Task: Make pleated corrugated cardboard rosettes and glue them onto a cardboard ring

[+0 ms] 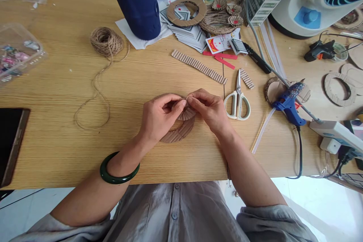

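My left hand (161, 115) and my right hand (208, 107) meet near the table's front middle, thumbs and forefingers pinched together. Between them they grip a small pleated cardboard rosette (186, 114), partly hidden by my fingers. Just below it lies a corrugated cardboard ring (179, 133), its upper part covered by my hands. White-handled scissors (237, 100) rest right of my right hand, blades pointing away. Beyond my hands lies a corrugated cardboard strip (198, 66), with a shorter ridged piece (247, 78) beside the scissors.
A ball of twine (106, 41) trails a loose loop at left. Behind stand a navy bottle (136, 5), playing cards (188, 36) and a woven disc with paper flowers (219, 19). At right are a blue glue gun (290, 102), its cord, a power strip (337, 136) and a fan (309, 3).
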Demonstrator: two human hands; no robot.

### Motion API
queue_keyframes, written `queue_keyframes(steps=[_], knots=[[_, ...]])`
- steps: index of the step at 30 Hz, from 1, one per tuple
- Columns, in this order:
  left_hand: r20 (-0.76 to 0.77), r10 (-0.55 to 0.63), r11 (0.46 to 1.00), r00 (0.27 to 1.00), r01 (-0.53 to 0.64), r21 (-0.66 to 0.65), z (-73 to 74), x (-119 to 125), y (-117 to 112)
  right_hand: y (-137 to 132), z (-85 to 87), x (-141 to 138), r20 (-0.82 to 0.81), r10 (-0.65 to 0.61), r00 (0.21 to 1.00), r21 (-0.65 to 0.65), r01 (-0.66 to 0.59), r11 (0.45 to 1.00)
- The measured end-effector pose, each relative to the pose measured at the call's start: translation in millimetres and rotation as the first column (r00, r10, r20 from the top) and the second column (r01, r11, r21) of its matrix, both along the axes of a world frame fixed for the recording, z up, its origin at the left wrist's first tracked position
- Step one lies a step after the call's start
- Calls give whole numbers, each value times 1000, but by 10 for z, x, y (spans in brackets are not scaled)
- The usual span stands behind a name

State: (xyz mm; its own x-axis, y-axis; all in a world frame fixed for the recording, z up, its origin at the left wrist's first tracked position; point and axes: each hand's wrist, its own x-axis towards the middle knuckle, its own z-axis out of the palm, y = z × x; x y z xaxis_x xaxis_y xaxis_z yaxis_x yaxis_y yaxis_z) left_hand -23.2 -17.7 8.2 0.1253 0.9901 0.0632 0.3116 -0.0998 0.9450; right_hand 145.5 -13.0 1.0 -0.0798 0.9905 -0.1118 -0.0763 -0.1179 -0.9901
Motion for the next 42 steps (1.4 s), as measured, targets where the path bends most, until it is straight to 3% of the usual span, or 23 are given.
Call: queue_keyframes(steps=[3,8,15,21,29,37,42], knots=[[78,12,999,997,-9,-36,-10,6,-4,-2,24,-10,-15,36,999,-81,-37,996],[-7,51,996,999,-50,79,-20,-5,1,3,59,-25,-54,51,997,-149,-59,987],[5,79,996,997,-79,52,-39,-1,3,-17,69,-59,-35,45,998,-70,-48,996],[-105,68,988,992,-53,144,-16,1,-9,-23,46,-50,67,39,997,4,-39,999],[150,57,990,987,-37,-134,5,27,24,0,43,-35,-11,24,1000,-39,-25,999],[218,75,985,973,-38,-171,-29,-8,60,-11,100,-34,-31,85,996,-83,-87,993],[167,22,991,986,1,-134,-30,-27,58,-12,97,-47,-13,109,994,-97,-110,989]])
